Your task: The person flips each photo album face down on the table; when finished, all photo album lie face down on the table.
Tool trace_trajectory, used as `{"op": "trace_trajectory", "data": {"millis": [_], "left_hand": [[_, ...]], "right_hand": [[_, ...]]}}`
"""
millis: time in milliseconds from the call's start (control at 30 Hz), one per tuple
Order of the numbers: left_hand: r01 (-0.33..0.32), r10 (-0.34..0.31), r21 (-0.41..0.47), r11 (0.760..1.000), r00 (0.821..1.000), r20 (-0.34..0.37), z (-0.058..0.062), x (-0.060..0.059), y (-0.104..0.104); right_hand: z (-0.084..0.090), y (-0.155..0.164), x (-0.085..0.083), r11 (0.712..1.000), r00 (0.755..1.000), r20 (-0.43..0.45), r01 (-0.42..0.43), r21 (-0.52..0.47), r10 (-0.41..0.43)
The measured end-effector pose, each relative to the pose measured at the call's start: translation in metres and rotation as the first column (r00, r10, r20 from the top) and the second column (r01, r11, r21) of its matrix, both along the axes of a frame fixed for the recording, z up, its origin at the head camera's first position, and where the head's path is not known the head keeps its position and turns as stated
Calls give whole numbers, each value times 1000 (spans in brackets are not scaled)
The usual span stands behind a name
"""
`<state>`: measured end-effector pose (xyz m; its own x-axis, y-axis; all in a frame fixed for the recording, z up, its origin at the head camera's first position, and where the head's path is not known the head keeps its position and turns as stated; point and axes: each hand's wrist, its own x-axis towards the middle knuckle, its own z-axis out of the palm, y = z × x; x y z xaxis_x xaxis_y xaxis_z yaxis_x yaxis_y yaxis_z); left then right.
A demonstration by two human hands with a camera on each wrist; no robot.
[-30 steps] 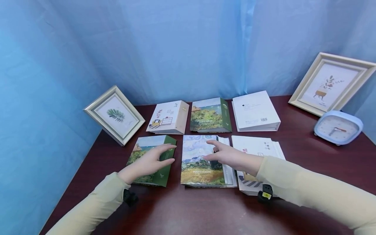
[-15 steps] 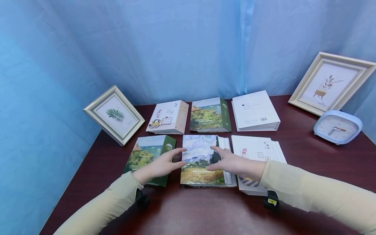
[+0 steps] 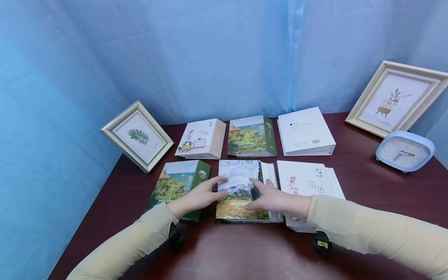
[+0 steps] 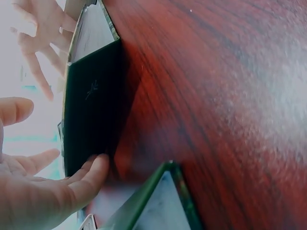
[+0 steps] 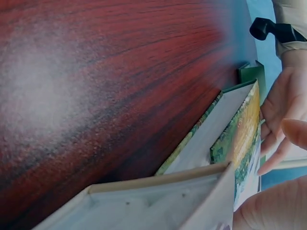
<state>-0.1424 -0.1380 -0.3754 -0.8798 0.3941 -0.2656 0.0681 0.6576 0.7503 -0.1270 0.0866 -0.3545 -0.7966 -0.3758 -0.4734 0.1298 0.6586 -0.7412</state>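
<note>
A photo album with a painted landscape cover (image 3: pixel 241 212) lies in the middle of the front row. My left hand (image 3: pixel 199 196) is at its left edge, thumb and fingers apart; in the left wrist view some fingers (image 4: pixel 91 175) reach to its dark green spine (image 4: pixel 91 110). Over the album's right part is my right hand (image 3: pixel 271 199), fingers spread; whether it touches the cover I cannot tell. Beneath the left forearm lies a green-spined album (image 3: pixel 175 182). A white album (image 3: pixel 302 175) with small drawings is partly hidden by the right hand and wrist.
Behind stand a white album with a beige spine (image 3: pixel 197 138), another green-spined landscape album (image 3: pixel 246 136) and a white album with a barcode (image 3: pixel 306 132). A leaf picture frame (image 3: pixel 138 136) stands left; a second frame (image 3: pixel 395 101) and a blue clock (image 3: pixel 404 151) stand right.
My left hand has moved right, from above the left green album to the middle album's left edge. The right hand has shifted slightly down, fingers spreading wider. The albums stay in place.
</note>
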Motion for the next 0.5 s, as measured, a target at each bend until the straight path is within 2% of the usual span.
{"op": "trace_trajectory", "data": {"millis": [133, 500], "left_hand": [[-16, 17, 7, 1000, 1000, -12, -1, 0, 4], [-2, 4, 89, 996, 1000, -19, -5, 5, 6]], "right_hand": [[-2, 0, 0, 1000, 1000, -2, -4, 6, 4], [3, -5, -1, 996, 998, -34, -47, 72, 50]]}}
